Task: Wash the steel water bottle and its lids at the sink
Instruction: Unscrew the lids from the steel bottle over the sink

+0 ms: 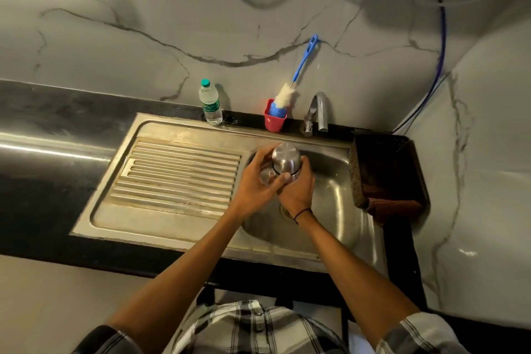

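Over the steel sink basin (pixel 336 204) I hold the steel water bottle (pixel 286 159) upright, its rounded steel cap end toward the tap. My right hand (pixel 297 190) wraps the bottle's body from below and hides most of it. My left hand (pixel 258 178) grips the bottle near a dark ring under the cap, thumb across the front. A small glassy or steel round piece (pixel 267 175) shows inside the left palm; I cannot tell what it is. No water runs from the tap (pixel 319 112).
A ribbed draining board (pixel 178 175) lies left of the basin. On the back ledge stand a plastic water bottle (pixel 210 103) and a red cup (pixel 274 119) holding a blue bottle brush (pixel 287 95). A dark brown basket (pixel 388 178) sits at the basin's right edge.
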